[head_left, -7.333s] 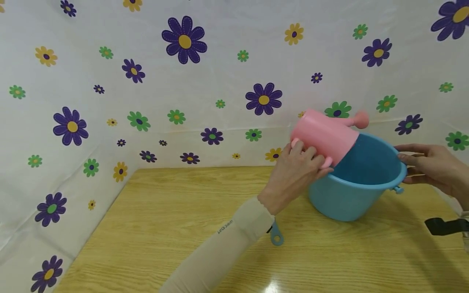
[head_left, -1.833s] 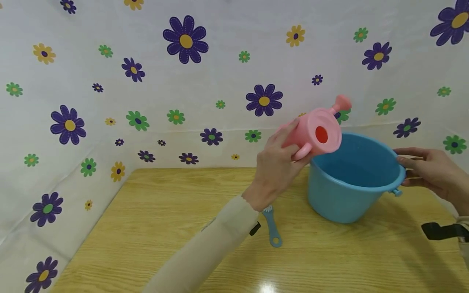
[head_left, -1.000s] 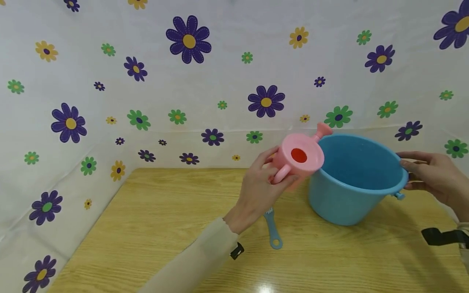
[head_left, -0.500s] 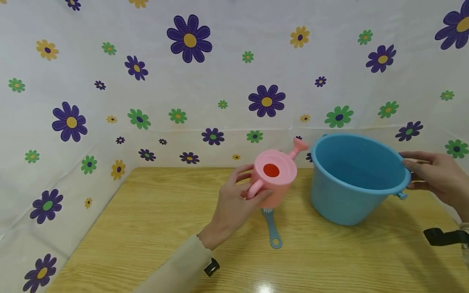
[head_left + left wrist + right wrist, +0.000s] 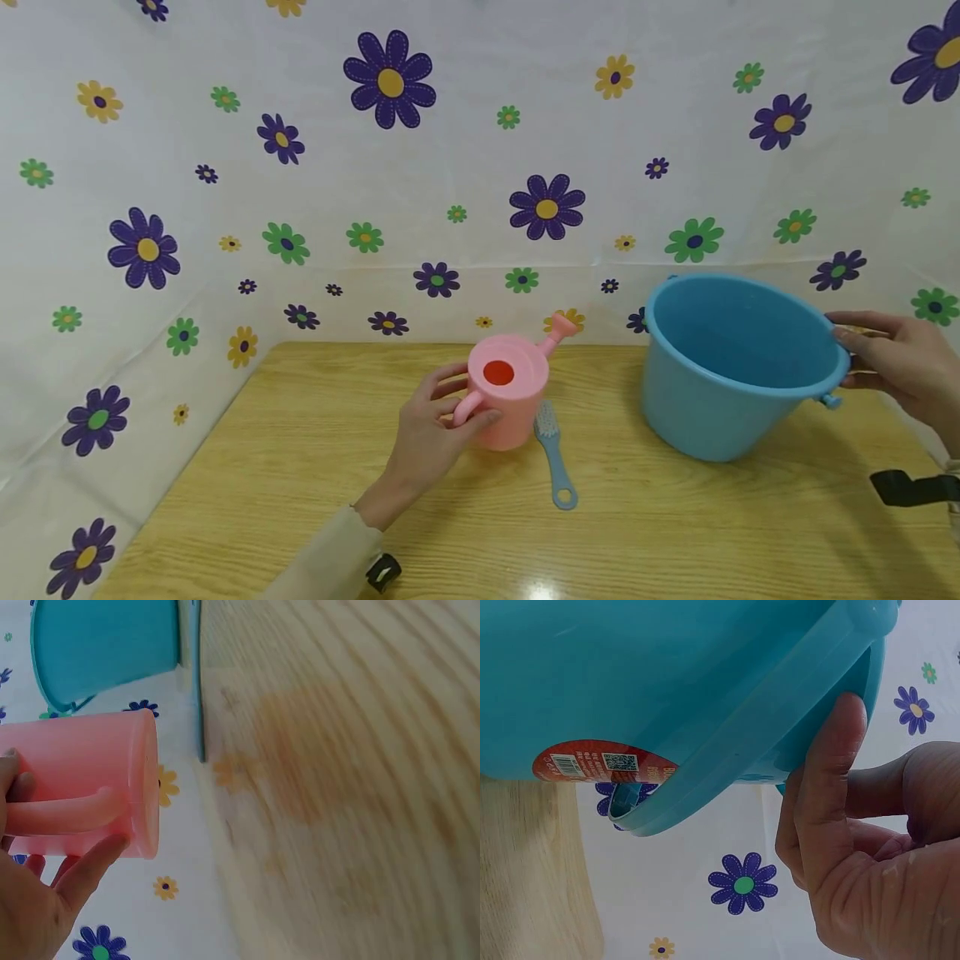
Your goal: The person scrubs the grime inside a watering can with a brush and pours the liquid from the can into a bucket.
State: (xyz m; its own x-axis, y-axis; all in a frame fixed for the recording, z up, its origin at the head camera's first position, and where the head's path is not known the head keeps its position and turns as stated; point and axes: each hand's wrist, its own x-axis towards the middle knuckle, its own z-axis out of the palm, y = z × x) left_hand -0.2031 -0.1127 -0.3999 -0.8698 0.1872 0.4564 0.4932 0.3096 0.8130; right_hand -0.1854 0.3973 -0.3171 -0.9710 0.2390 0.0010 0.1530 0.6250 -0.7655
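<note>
My left hand (image 5: 427,433) holds a pink watering can (image 5: 510,412) upright, the thumb and fingers around its body beside the loop handle (image 5: 67,816). Its red filling hole faces up and the spout points to the back right. In the left wrist view a gap shows between the can's base and the wooden table. At the right, my right hand (image 5: 903,358) pinches the rim of a blue bucket (image 5: 712,412), thumb on the near side and fingers behind. The right wrist view shows the bucket's carrying handle (image 5: 757,724) folded down along its side.
A blue-grey brush (image 5: 553,458) with pale bristles lies on the wooden table (image 5: 285,467) between can and bucket. A red label (image 5: 604,761) is on the bucket's wall. Behind and to the left hangs a white flower-print sheet (image 5: 465,150).
Earlier the can was tipped over the bucket, its top inside the rim. My left hand has turned it upright and brought it left and down beside the brush. The right hand stays on the rim.
</note>
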